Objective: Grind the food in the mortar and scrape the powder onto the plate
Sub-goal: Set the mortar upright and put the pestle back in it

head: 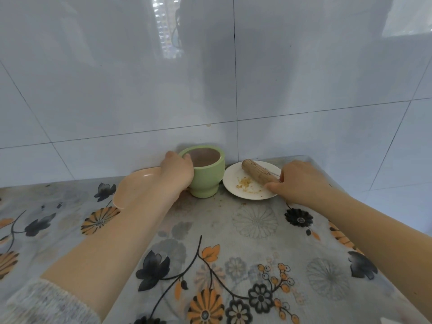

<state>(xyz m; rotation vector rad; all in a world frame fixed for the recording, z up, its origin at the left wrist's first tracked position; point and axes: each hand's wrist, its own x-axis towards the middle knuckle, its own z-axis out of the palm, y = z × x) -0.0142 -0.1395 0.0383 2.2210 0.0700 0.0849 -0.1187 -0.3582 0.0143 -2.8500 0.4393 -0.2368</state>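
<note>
A green mortar stands upright at the back of the table, against the tiled wall. My left hand grips its left side, thumb hooked over the rim. To its right sits a small white plate with a little heap of yellowish crumbs. A wooden pestle lies across the plate, and my right hand holds its near end with curled fingers. What is inside the mortar cannot be seen.
A peach-coloured plate lies left of the mortar, partly under my left forearm. The table carries a floral oilcloth. The tiled wall stands right behind the objects, and the table's right edge runs close to my right arm.
</note>
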